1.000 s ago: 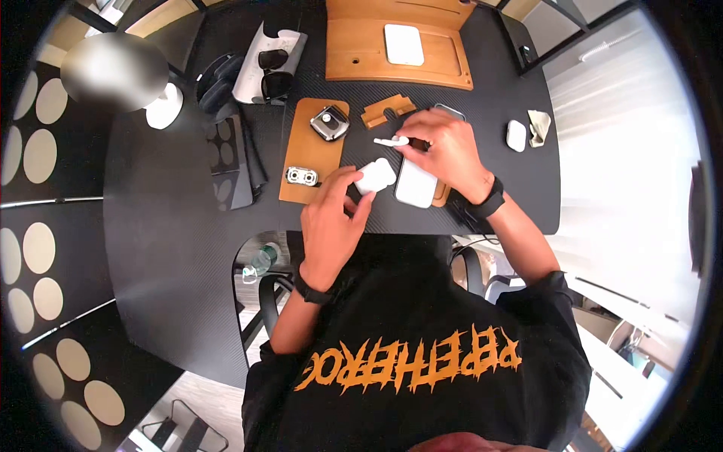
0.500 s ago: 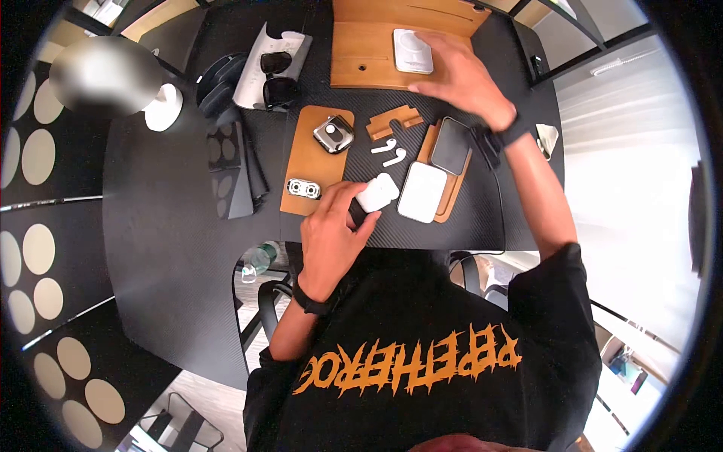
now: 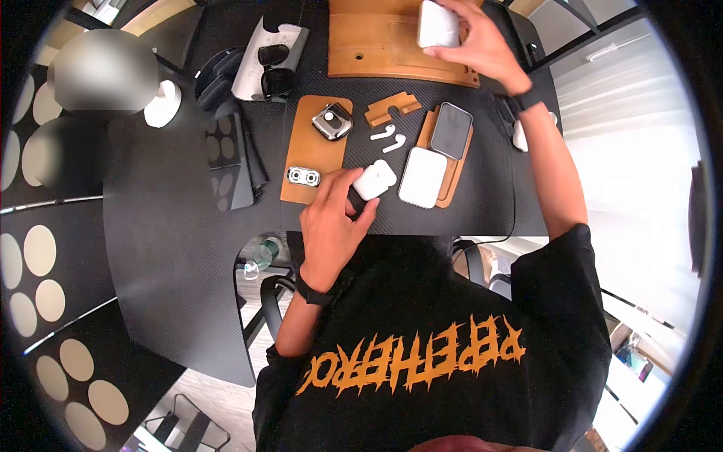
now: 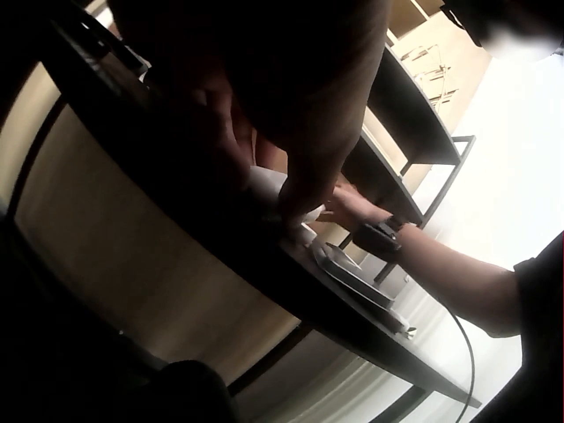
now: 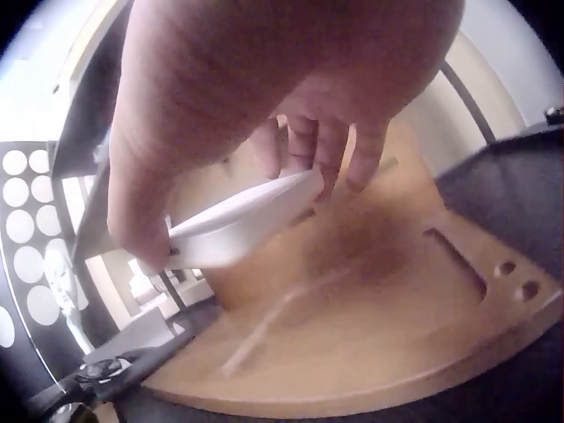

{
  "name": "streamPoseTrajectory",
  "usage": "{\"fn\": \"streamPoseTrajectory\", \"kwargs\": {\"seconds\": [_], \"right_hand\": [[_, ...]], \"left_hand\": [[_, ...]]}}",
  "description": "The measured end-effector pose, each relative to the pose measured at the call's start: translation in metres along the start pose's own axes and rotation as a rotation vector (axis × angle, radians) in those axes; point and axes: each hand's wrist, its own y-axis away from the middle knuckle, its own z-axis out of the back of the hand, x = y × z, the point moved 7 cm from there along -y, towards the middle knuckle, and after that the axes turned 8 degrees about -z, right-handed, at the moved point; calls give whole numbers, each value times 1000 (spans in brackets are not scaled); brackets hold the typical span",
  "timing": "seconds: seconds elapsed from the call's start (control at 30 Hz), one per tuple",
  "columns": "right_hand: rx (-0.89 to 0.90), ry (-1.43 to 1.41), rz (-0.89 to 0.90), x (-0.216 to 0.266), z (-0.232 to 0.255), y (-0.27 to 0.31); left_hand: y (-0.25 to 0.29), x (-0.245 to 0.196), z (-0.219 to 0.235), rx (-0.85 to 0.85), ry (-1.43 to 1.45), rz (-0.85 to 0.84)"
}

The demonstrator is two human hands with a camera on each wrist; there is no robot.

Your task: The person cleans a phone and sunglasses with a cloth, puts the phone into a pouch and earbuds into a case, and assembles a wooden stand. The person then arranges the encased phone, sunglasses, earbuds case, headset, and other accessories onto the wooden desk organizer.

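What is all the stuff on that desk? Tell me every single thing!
Desk: one, black, under everything.
Large wooden tray: one, brown, far edge.
White pad: one, lifted above the large tray.
Earbud case: one, white, desk middle.
Earbuds: two, white, loose beyond the case.
Wooden mat: one, brown, left of the earbuds.
Sunglasses: two pairs, black, far left.
Headphones: one, dark, beside the sunglasses.
Phone: one, dark, on a wooden stand.
White flat box: one, beside the phone.
Left hand: holds the earbud case.
Right hand: grips the white pad.
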Motion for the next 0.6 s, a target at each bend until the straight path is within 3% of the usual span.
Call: {"fn": "streamPoseTrajectory", "kwargs": {"seconds": [0.07,0.2,0.37,0.5,0.57,0.6], "right_hand": [[186,-191,-170,-4,15,19],[205,-200,-187,25,56,85],[349,-211,-397,40,66,168],[329,-155,-442,47,64,198],[307,-101,-408,48,61,206],[297,-50,-362,50,59,208]], "left_hand": [[0,0,-1,11,7,-7],[1,1,-3,15,26,7],[1,0,-5,27,-17,-23],[3,-5,-10,48,-36,-21],[5,-9,-7,-41,-111,-203],[6,-8,-8,-34,-108,-212]]}}
